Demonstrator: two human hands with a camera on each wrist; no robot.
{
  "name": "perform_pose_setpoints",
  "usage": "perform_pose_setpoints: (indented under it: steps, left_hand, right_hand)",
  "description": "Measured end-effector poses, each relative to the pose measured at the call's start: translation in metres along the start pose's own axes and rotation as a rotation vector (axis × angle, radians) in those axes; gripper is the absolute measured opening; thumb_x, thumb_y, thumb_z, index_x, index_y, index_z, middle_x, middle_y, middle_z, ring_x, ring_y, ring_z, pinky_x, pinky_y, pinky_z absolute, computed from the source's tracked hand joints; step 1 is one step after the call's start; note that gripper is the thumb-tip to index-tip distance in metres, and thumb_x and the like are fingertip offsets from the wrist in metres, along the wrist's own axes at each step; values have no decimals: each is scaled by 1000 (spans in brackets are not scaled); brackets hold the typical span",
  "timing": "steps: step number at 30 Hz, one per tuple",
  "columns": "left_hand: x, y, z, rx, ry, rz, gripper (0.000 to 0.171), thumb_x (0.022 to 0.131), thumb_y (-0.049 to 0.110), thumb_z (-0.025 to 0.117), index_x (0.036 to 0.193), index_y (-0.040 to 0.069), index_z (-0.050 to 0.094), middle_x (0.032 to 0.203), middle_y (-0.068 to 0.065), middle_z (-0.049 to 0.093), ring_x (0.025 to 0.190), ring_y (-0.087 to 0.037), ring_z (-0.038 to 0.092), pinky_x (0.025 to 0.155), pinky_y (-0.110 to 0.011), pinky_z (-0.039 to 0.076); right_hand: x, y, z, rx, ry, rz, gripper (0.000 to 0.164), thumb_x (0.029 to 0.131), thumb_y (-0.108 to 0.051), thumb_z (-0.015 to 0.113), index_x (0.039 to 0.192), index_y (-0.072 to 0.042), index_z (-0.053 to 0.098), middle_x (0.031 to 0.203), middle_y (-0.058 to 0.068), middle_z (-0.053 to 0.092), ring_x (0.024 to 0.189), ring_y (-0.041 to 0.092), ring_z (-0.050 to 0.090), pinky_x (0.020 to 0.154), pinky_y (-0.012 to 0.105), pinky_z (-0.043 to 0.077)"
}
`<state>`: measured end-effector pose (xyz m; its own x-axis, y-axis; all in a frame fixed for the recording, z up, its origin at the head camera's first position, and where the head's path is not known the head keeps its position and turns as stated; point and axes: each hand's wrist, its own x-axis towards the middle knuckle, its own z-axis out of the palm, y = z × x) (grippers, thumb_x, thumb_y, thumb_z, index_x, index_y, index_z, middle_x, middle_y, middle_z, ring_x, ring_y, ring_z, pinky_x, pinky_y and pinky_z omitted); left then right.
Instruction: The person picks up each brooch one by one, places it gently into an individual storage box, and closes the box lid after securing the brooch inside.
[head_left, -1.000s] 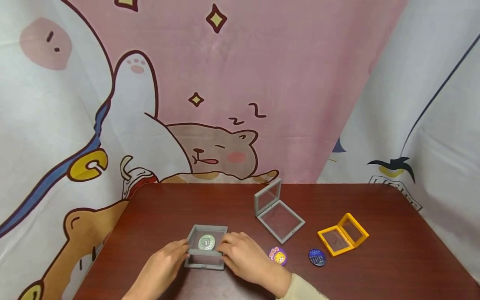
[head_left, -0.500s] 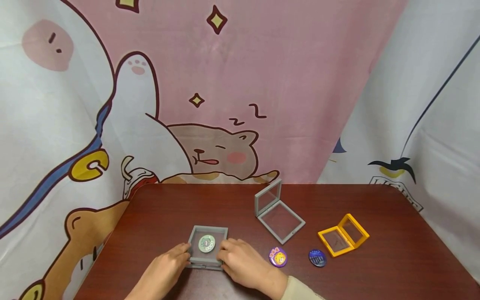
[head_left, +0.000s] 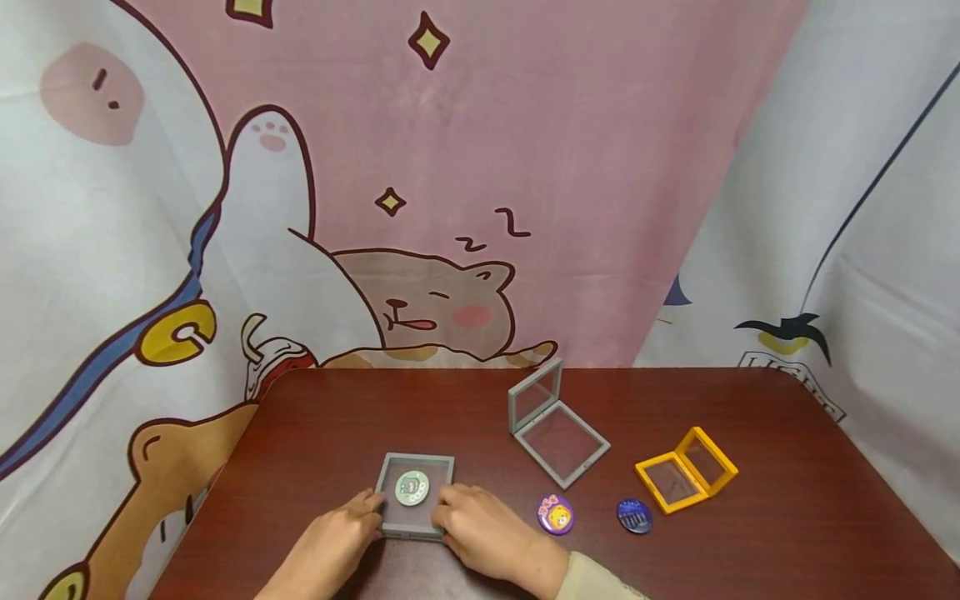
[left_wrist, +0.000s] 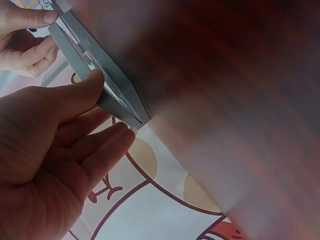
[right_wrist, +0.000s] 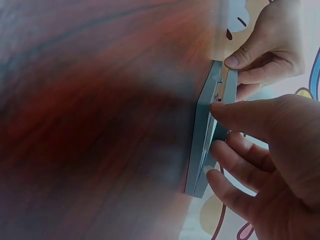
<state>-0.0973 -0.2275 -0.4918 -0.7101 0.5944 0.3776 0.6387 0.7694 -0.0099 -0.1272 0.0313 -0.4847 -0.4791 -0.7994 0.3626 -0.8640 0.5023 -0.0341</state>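
Observation:
A square grey display case [head_left: 414, 520] with clear film windows lies on the table in the head view. Behind its film sits a round pale-green badge [head_left: 412, 488]. My left hand [head_left: 341, 533] pinches the lid at its left side, and my right hand [head_left: 483, 527] does so at the right. In the left wrist view, a narrow slit shows between the lid and base of the case [left_wrist: 127, 87], with the left thumb [left_wrist: 92, 85] on the lid's edge. The right wrist view shows the same slit in the case [right_wrist: 200, 127], beside the right thumb [right_wrist: 235, 114].
A second grey display case [head_left: 597, 457] stands unfolded behind and to the right. Farther right is a smaller yellow case [head_left: 682, 502], also unfolded. A purple badge [head_left: 556, 515] and a dark blue badge [head_left: 635, 516] lie right of my right hand. A printed curtain [head_left: 600, 208] hangs behind the table.
The lid of the grey case, held by both hands, has swung down from tilted to nearly flat over its base. Both hands have lowered with it. The other cases and loose badges have stayed put.

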Motion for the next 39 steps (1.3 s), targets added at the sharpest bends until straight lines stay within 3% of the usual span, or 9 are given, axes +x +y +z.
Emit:
perform_pose_setpoints:
  steps: [6, 14, 25, 30, 34, 39]
  left_hand:
    - [0, 1, -1, 8, -43, 0, 17, 73, 9, 90, 76, 10, 72, 108, -11, 78, 99, -29, 75, 79, -37, 61]
    - [1, 0, 0, -39, -66, -4, 19, 79, 3, 85, 70, 11, 70, 104, -14, 78, 76, -22, 76, 59, -30, 56]
    - [3, -1, 0, -120, -125, -8, 26, 81, -6, 80, 66, 11, 67, 102, -15, 78, 75, -22, 75, 58, -29, 56]
    - [4, -2, 0, -125, -141, -5, 25, 82, -5, 80, 67, 11, 68, 99, -13, 78, 74, -19, 74, 58, -28, 55]
    - [5, -1, -1, -104, -135, 4, 23, 81, -5, 80, 67, 10, 70, 97, -12, 79, 73, -18, 74, 57, -29, 55]
    - [5, 0, -2, -83, -110, 10, 21, 80, -6, 80, 68, 9, 71, 96, -11, 79, 70, -17, 73, 55, -29, 55]
  right_hand:
    - [0, 0, 1, 30, 4, -10, 21, 79, -14, 87, 79, -19, 67, 83, -9, 49, 77, 5, 51, 72, 22, 46]
    - [0, 0, 2, 25, -19, -8, 20, 81, -19, 88, 82, -19, 68, 86, -8, 51, 76, 4, 51, 70, 18, 46]
    - [4, -4, 3, -42, -35, -18, 19, 87, -16, 81, 76, -18, 65, 83, -7, 49, 72, 7, 50, 63, 19, 44]
    - [4, -3, 1, -18, -40, -23, 21, 85, -18, 84, 77, -19, 64, 83, -9, 49, 73, 4, 49, 66, 19, 45]
    - [1, 1, -5, -4, -25, -7, 16, 86, -21, 84, 83, -19, 68, 85, -9, 51, 76, 4, 52, 70, 22, 47]
    - [-8, 10, -16, -23, 20, 16, 20, 89, -27, 83, 102, -16, 74, 101, -6, 62, 91, 9, 59, 80, 26, 52]
